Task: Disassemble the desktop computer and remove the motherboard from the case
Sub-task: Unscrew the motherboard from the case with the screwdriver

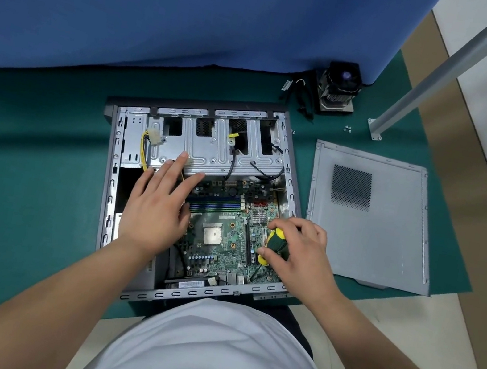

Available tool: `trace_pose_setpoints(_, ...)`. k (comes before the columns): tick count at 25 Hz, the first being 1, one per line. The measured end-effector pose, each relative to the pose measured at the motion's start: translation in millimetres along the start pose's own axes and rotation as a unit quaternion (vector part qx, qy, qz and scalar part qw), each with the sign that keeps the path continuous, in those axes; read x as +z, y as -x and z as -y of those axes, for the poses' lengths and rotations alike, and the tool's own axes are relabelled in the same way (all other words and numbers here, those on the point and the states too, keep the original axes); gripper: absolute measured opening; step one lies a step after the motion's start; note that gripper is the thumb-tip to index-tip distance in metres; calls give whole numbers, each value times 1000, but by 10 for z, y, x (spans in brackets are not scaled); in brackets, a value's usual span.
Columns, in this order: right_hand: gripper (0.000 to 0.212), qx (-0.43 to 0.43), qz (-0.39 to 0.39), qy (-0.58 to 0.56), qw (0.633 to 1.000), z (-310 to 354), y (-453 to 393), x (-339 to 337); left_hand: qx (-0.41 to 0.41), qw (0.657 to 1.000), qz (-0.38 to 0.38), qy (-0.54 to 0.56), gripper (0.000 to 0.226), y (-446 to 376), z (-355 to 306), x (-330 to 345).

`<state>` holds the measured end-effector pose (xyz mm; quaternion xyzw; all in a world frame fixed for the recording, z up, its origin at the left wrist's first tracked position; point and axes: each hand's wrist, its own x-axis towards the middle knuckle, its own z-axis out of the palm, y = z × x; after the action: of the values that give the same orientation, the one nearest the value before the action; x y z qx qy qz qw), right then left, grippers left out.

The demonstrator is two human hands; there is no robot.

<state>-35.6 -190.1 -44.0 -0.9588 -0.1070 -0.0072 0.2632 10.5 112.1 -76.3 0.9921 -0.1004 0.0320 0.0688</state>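
Note:
An open grey computer case (110, 180) lies flat on a green mat. Inside it sits the green motherboard (227, 230) with a bare silver CPU (212, 235) in its socket. My left hand (160, 205) lies flat with straight fingers over the board's left part, fingertips reaching the metal drive cage (210, 146). My right hand (295, 252) grips a yellow-and-black screwdriver (275, 243), its shaft pointing down at the board's lower right part.
The removed side panel (368, 226) lies right of the case. A CPU cooler with fan (339, 87) and loose cables stand at the back, small screws (348, 129) beside them. A grey metal post (414, 94) slants at the right. A blue cloth backs the mat.

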Motion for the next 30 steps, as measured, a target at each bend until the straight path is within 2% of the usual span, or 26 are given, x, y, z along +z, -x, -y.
trace_pose_setpoints(6,44,-11,3,5,1000,-46,20,9,0,1000,-4,-1,70,-2,5,17)
trace_pose_setpoints(10,37,-58,23,11,998,-85,66,-40,1,1000,-6,2,71,-7,3,20)
trace_pose_setpoints(12,37,-76,52,9,996,-90,91,-67,1,1000,-7,-1,71,-7,5,26)
trace_pose_setpoints(15,41,-77,136,-6,988,-85,121,-105,1,1000,-11,1,70,-5,13,37)
trace_pose_setpoints(19,32,-92,211,-13,973,-58,49,-248,-1,1000,-10,2,70,-8,12,43)
trace_pose_setpoints(21,30,-127,208,14,970,-23,-4,-325,-2,1000,-8,1,70,-4,10,41)
trace_pose_setpoints(23,47,-140,202,83,966,38,-38,-376,-2,1000,-5,1,70,-3,7,33)
trace_pose_setpoints(25,59,-137,229,143,953,122,-65,-405,-4,1000,-1,2,71,-3,5,19)
trace_pose_setpoints(28,42,-195,275,164,927,172,-100,-455,-7,1000,3,1,71,-4,-4,-8)
trace_pose_setpoints(30,41,-225,288,172,915,154,-132,-523,-8,1000,6,-1,72,-7,-8,-22)
